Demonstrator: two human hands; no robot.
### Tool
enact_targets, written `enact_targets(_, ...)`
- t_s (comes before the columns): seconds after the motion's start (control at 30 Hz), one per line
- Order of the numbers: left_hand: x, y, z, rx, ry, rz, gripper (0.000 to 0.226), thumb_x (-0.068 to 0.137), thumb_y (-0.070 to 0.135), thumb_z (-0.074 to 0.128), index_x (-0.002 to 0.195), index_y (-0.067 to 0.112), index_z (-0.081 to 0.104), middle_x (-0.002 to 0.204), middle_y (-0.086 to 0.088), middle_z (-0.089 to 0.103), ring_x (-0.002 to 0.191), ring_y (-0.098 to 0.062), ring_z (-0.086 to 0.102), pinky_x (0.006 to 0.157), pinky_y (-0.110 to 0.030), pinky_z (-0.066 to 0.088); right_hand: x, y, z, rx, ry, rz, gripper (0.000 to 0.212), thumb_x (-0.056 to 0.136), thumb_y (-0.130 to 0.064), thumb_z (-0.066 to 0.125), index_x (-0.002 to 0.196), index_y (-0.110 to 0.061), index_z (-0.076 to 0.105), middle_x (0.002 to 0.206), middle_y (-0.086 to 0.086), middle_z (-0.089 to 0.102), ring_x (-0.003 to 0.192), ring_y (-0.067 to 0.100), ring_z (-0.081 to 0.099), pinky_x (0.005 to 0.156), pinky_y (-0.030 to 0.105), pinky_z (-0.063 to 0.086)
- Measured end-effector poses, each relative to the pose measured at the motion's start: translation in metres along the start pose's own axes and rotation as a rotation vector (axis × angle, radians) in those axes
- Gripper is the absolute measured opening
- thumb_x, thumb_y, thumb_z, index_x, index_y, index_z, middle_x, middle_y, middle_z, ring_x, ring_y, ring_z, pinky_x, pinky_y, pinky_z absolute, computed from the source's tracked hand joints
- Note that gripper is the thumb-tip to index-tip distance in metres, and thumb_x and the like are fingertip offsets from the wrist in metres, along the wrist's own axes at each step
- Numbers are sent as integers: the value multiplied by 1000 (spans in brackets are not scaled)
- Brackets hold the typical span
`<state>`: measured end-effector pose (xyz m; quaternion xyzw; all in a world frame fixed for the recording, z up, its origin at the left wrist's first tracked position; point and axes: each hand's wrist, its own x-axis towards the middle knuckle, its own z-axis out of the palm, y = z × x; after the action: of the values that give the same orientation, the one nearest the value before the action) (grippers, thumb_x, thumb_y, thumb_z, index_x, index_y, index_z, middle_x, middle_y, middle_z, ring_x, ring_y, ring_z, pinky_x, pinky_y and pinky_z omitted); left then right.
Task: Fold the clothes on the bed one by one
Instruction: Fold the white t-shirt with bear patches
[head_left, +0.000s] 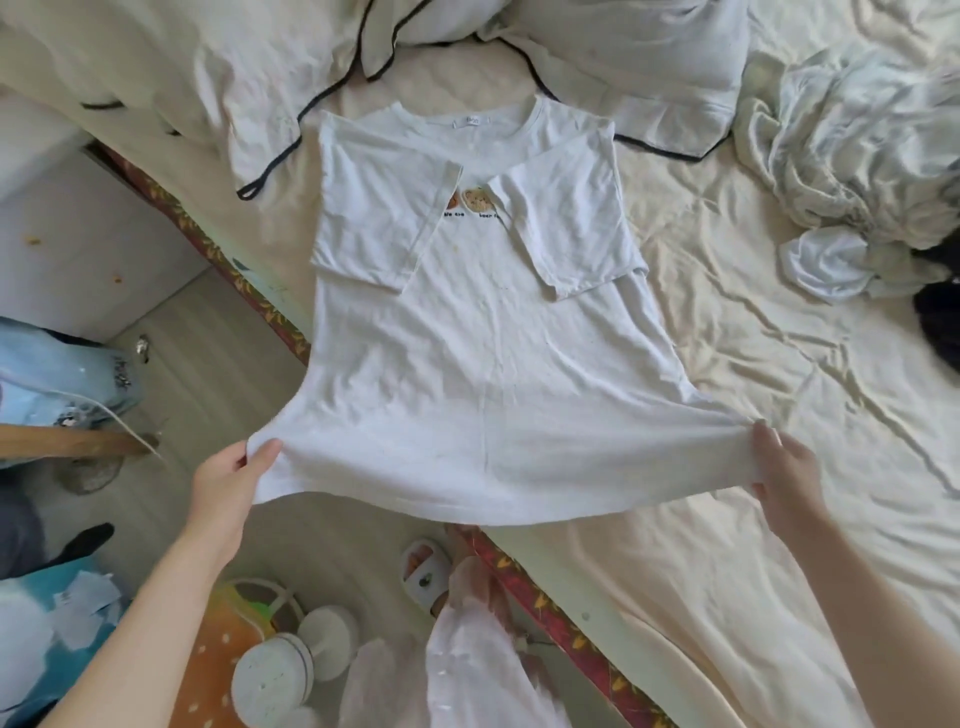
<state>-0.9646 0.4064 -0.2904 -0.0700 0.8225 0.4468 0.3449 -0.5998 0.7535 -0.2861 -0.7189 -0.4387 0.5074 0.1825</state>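
Nearest the camera, the person's left hand pinches the lower left corner of the white cotton T-shirt with a small bear print, thumb on top of the cloth, while the right hand grips the opposite corner of the hem. Together they pull the hem taut and lift it off the mattress edge, probably so the bottom can be carried up toward the collar in one clean fold. Beyond the hem, the shirt's body lies flat on the bed with a rumpled cream sheet, and both short sleeves are already turned inward over the chest, partly covering the print; this narrows the shirt to a rectangle. Past the collar rest the white pillows with dark piping. To the right of the shirt, well apart, a crumpled heap of pale clothes waits, apparently still unfolded.
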Motion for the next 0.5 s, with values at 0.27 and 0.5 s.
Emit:
enact_targets(0.27, 52, 113, 17, -138, 271, 213, 22, 95, 20, 57, 114, 11, 62, 103, 0, 59, 101, -16, 52, 85, -29, 38, 26, -104, 48, 402, 22, -10, 28, 98, -10, 48, 73, -21, 44, 75, 1, 43, 65, 3, 47, 49, 11, 45)
enact_targets(0.5, 127, 188, 38, -80, 274, 271, 10, 93, 22, 59, 85, 20, 66, 79, 11, 56, 89, -16, 51, 81, -29, 42, 78, -185, 109, 532, -17, -51, 22, 98, -9, 44, 80, -20, 47, 83, -3, 47, 75, 6, 50, 72, 28, 51)
